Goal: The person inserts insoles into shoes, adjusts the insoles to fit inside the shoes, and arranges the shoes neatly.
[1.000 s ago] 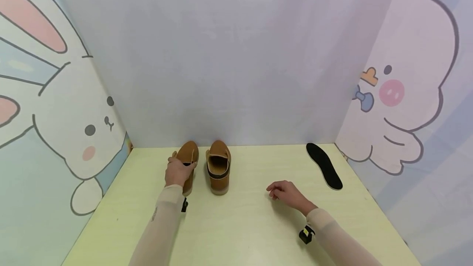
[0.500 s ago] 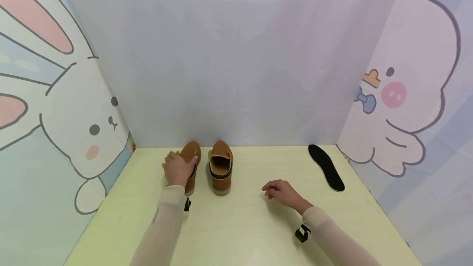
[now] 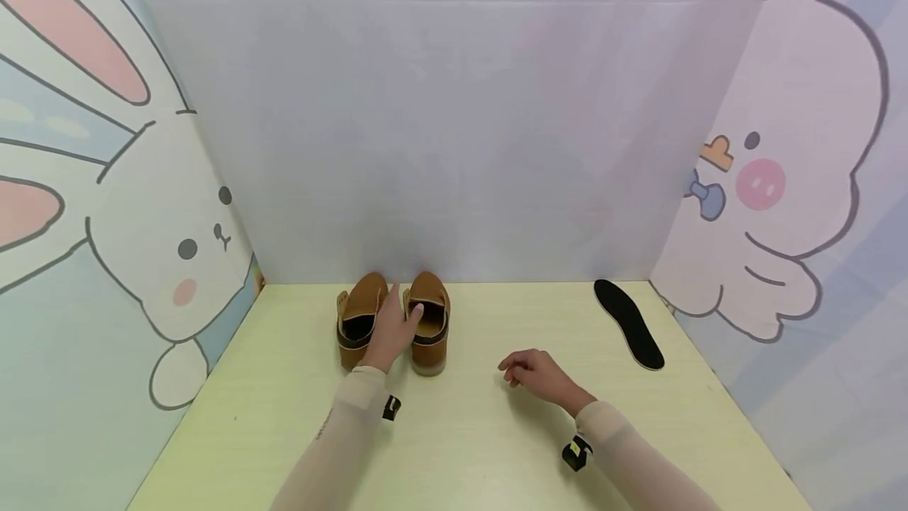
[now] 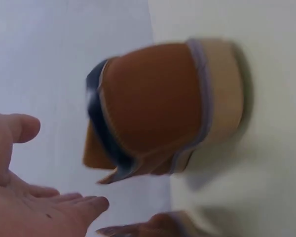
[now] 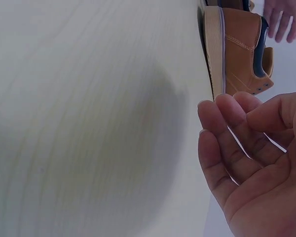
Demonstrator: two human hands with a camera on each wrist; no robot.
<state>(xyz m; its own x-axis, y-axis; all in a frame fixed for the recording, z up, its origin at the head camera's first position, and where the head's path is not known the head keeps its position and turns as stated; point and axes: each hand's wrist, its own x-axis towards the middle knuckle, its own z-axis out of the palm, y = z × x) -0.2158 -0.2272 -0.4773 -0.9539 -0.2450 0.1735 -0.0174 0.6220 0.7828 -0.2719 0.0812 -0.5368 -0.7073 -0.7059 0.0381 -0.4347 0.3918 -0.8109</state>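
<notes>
Two brown shoes stand side by side, toes toward the back wall: the left shoe (image 3: 367, 296) and the right shoe (image 3: 429, 355). My left hand (image 3: 392, 333) is over the gap between them, its fingers extended and thumb overlapping the right shoe's opening in the head view. In the left wrist view, the fingers and thumb (image 4: 24, 127) are spread, apart from the shoe's dark-collared heel (image 4: 153, 98). My right hand (image 3: 542, 378) hovers over the table with loosely bent fingers and holds nothing. The right wrist view shows the palm (image 5: 266, 187) and a shoe beyond it.
A black insole (image 3: 630, 326) lies flat at the right of the pale yellow table (image 3: 468, 448). A grey-white back wall (image 3: 454, 140) rises behind the shoes. Side panels carry a cartoon rabbit (image 3: 149, 259) and a cartoon chick (image 3: 801, 180).
My left hand has let go of the left shoe and moved right, toward the right shoe. The left shoe's opening is now uncovered. My right hand has hardly moved.
</notes>
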